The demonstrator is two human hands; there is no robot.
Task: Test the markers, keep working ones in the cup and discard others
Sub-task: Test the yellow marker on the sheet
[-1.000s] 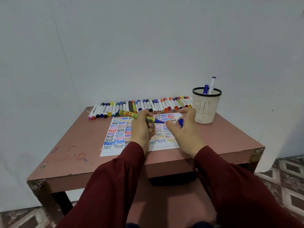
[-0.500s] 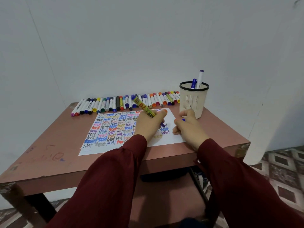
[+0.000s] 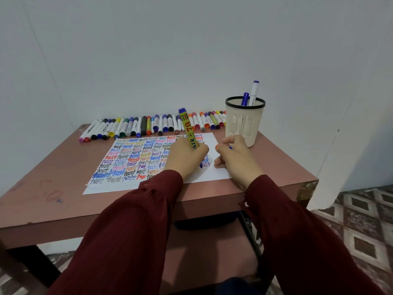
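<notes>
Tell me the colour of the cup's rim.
Black rim on a cream cup; the head view shows it best.

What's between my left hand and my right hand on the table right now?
Head view: only the paper sheet, mostly blank there, between left hand and right hand; the yellow marker puts its blue tip on it beside blue writing.

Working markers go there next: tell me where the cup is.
Head view: the cup stands at the table's far right, just beyond the right hand, ending the marker row.
</notes>
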